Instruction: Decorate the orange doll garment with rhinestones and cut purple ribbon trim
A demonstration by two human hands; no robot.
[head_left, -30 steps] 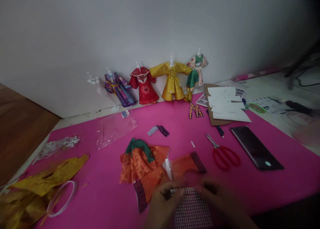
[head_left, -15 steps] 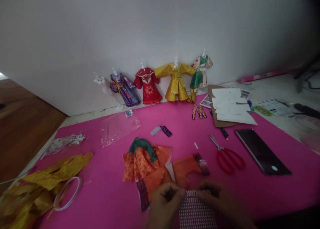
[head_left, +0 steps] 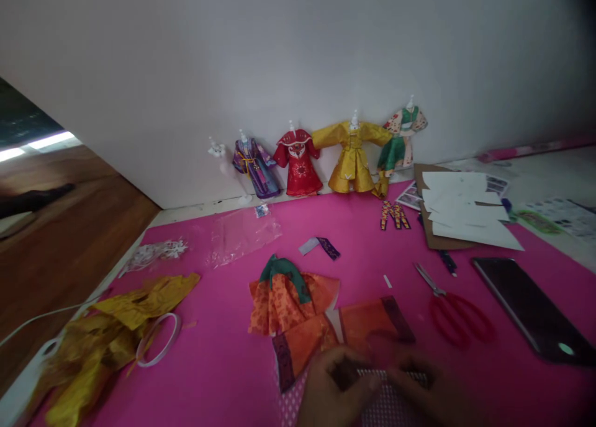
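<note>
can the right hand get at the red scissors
Probably yes: the red scissors lie just beyond the right hand with nothing visible between, though it's busy at the studded sheet.

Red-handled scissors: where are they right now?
In the head view, the scissors lie right of centre on the pink surface, between the orange piece with purple ends and the dark phone.

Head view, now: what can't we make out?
All in the head view:
Dotted sheet: lower end cut off by the bottom edge.
Left-hand grip and right-hand grip: dim and blurred, so exactly what each pinches is unclear.
Brown card: mostly hidden by white papers.
Printed sheet, far right: cut off by the right edge; print too small to read.
</note>
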